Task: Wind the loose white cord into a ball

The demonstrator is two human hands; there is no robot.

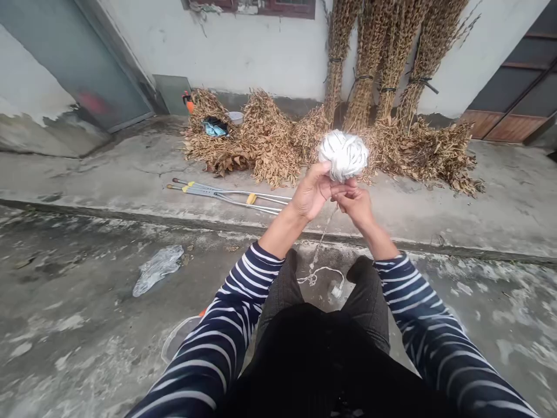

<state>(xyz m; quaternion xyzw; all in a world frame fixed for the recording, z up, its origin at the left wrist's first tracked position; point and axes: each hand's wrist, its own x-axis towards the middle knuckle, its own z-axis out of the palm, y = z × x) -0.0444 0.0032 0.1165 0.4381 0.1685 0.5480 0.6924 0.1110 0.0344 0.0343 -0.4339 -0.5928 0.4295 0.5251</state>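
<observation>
My left hand (314, 188) holds up a white ball of wound cord (343, 154) with dark flecks, thumb and fingers against its lower left side. Just below the ball, my right hand (355, 203) has its fingers pinched together at the cord, close to the fingertips of the left hand. From there a strand of pale cord (321, 247) hangs to the ground. Its loose loops (311, 280) lie between my feet. At the end of one loop rests a small whitish block (336, 291), whose kind I cannot make out.
Ahead, a raised concrete ledge (108, 180) carries heaps of dried plants (272, 136) and metal crutches (226, 193). Tied dry bundles (369, 64) lean on the white wall. A crumpled clear plastic bag (159, 268) lies left of me; a pale round rim (176, 337) shows beside my left sleeve.
</observation>
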